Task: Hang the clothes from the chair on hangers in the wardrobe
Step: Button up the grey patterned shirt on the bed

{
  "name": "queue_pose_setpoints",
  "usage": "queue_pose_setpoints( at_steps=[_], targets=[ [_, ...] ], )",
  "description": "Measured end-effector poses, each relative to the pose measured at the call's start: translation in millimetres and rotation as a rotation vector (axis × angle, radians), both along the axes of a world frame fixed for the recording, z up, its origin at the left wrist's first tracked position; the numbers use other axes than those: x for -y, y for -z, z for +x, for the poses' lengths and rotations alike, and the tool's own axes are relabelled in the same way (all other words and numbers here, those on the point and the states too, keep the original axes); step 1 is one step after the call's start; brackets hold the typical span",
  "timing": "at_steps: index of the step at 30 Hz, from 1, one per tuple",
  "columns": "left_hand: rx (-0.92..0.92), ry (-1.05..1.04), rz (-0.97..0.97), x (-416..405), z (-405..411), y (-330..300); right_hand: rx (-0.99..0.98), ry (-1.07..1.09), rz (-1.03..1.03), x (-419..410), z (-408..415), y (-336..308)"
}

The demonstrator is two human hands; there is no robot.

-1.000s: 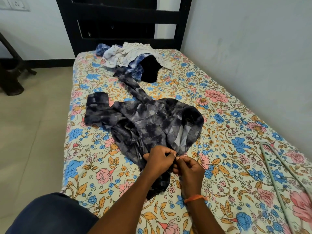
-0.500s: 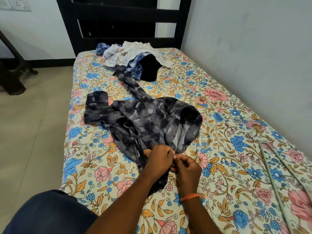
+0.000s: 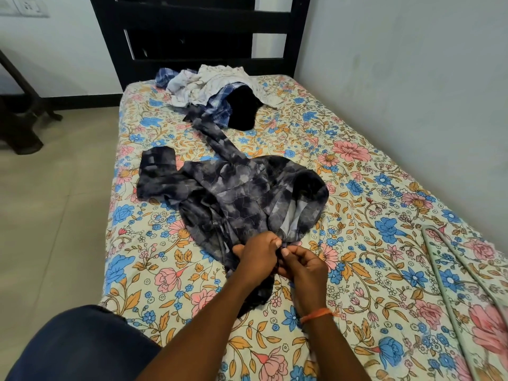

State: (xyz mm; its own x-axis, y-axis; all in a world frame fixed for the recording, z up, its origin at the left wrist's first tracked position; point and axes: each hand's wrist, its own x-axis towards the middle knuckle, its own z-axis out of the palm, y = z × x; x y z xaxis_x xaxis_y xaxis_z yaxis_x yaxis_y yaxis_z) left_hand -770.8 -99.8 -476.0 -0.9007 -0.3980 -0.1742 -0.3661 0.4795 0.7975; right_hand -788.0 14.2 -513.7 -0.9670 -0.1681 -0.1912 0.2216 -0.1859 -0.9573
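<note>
A dark blue-grey patterned shirt (image 3: 233, 193) lies spread on the floral bed sheet (image 3: 357, 204), one sleeve stretching toward the far end. My left hand (image 3: 258, 257) and my right hand (image 3: 305, 264) meet at the shirt's near front edge, both pinching the fabric close together with curled fingers. A pale green hanger (image 3: 453, 273) lies on the sheet to the right. A heap of other clothes (image 3: 214, 89), white, blue checked and black, sits at the far end of the bed.
The black bed frame (image 3: 192, 37) rises behind the heap. A grey wall (image 3: 412, 78) runs along the bed's right side. Tiled floor (image 3: 49, 215) lies left of the bed, with dark furniture (image 3: 19, 116) at far left. My knee (image 3: 82, 345) shows bottom left.
My hands stay at the same spot on the shirt's front edge, with small finger movements. The view has shifted slightly.
</note>
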Motion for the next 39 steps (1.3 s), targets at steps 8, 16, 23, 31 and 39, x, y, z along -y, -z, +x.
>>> queue_pose_setpoints(
  at_steps=[8, 16, 23, 31, 39],
  targets=[
    [0.024, -0.007, -0.099, -4, 0, 4, -0.051, 0.009, 0.039, -1, 3, 3],
    [-0.002, 0.028, 0.032, 3, 5, 5, 0.013, -0.015, -0.005, -2, -3, 6],
    [0.013, 0.047, 0.044, 9, 4, 0, -0.014, 0.001, 0.035, -1, -3, 9],
    [0.063, -0.038, 0.402, 19, 1, -6, -0.031, -0.003, -0.007, -1, -2, 6],
    [0.182, -0.192, 0.734, 27, -5, -17, -0.003, -0.013, -0.06, -1, -4, 6]
  ],
)
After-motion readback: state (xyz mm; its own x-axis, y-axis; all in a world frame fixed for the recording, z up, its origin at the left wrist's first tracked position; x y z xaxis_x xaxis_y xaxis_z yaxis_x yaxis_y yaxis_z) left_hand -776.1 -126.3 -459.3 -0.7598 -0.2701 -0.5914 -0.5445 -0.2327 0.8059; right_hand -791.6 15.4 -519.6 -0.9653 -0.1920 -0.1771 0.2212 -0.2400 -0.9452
